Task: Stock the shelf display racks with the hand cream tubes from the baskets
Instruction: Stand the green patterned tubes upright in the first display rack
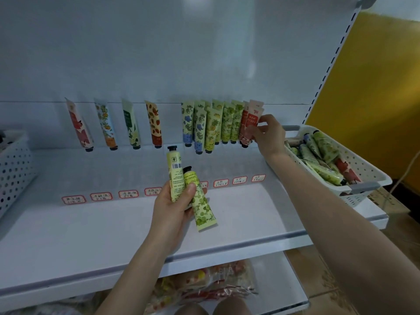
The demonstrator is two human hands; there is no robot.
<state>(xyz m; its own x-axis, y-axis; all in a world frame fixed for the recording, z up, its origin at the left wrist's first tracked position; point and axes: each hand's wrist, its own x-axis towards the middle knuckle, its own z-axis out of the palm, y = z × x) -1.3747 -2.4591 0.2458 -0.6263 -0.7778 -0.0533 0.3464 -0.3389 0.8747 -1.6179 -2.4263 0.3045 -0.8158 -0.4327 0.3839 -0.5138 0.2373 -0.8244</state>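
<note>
Placing: the right hand (268, 133) pinches a pink tube (250, 126) by its side at the right end of the row along the shelf's (136, 223) back edge; I cannot tell whether the tube is seated yet.
Left hand: the left hand (175, 201) grips two yellow-green tubes (176, 176) together, caps up, thumb across both, above the middle of the shelf.
Row: the tubes stand cap down with the crimped end up. Four single ones stand well apart toward the left, and a tight cluster (213, 123) touches the pink tube toward the right.
Supply: a white basket (372, 176) sits at the shelf's right end, with many loose tubes (322, 160) piled inside. A second basket (13, 169) sits at the left edge, its contents barely visible.
Handling: the tubes are probably light and soft-walled, so a hard squeeze would dent them, and the glossy print may slip. The best hold is on the flat sides at mid-body, or near the stiff cap.
Risk: the packed neighbours lean together, so a nudge could tip them.
Tags: red-bordered price tags (127, 193) line the shelf in front of the row, their writing too small to read.
</note>
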